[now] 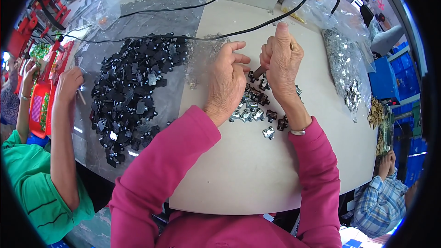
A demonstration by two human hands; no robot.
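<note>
My left hand is over the middle of the table with its fingers apart and loosely bent, and nothing shows in it. Just left of it lies a spread of small clear or silvery pieces, partly hidden by the hand. My right hand is closed in a fist with the thumb on top. From its lower left side sticks a short dark strip-like tool, the rest hidden in the fingers. Below and between my hands lie several small metal assemblies, some silver, some dark. One silver assembly lies nearer me.
A large heap of black flat parts covers a grey sheet at the left. A clear bag of shiny metal parts stands at the right. Black cables cross above the table. Another person's arm reaches in from the left; a plaid-sleeved person sits right.
</note>
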